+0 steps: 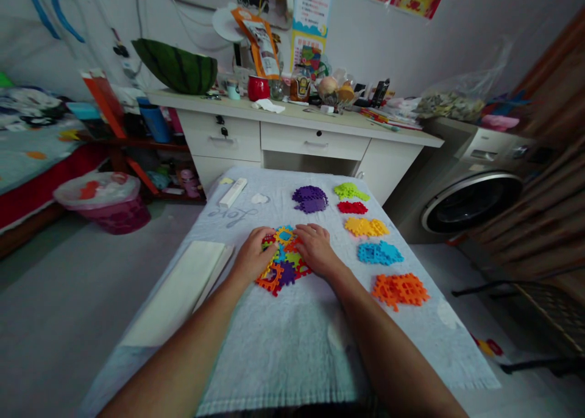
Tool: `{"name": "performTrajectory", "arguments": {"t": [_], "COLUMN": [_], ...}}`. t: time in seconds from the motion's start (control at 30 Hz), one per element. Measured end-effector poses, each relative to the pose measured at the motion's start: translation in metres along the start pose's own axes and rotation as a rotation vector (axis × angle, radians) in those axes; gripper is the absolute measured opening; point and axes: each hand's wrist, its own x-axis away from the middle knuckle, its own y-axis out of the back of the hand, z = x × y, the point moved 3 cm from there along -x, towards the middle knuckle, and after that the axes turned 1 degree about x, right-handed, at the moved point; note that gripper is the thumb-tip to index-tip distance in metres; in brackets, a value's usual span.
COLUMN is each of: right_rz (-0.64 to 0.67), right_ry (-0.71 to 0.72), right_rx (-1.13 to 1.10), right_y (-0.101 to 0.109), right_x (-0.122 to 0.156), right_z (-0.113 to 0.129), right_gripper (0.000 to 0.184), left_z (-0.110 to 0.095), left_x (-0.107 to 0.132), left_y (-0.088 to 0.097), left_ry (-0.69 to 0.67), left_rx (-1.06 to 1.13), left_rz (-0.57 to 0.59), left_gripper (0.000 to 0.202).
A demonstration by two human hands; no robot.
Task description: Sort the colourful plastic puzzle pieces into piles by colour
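On the cloth-covered surface [283,357], a cluster [287,273] of toothed pieces

It lies near the middle, multicoloured, with the left hand [254,253] at its left edge and the right hand [316,248] at its right. Fitting or pressing pieces together looks like the step in hand; that calls for even, gentle pressure from both sides. Forearms reach forward and converge, fingers bent. Whether either hand grips or merely rests, I cannot tell.

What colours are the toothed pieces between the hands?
The toothed pieces mix red, orange, yellow, green, blue and purple, seen in the head view.
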Motion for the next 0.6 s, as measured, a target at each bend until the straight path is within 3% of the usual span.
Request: {"name": "performTrajectory", "arguments": {"t": [0.2,0.43,0.6], "right_rz": [0.013,-0.072,-0.250], "right_ry": [0.086,-0.008,-0.076], "right_rx": [-0.054,-0.127,-0.137], "right_y": [-0.011,-0.009,0.005], "right_x": [-0.003,-0.003,0.000], "right_z": [0.009,0.001,-0.012], "right_gripper": [0.033,0.019,0.018], "left_z": [0.003,0.006,0.003], "left_x": [0.002,0.001,0.002], "left_y": [-0.005,-0.006,-0.003], "left_ry": [-0.016,0.027,0.041], "left_rx": [0.048,0.080,0.078], "left_rz": [0.066,0.087,0.077], "left_gripper": [0.032,0.033,0.034]}}
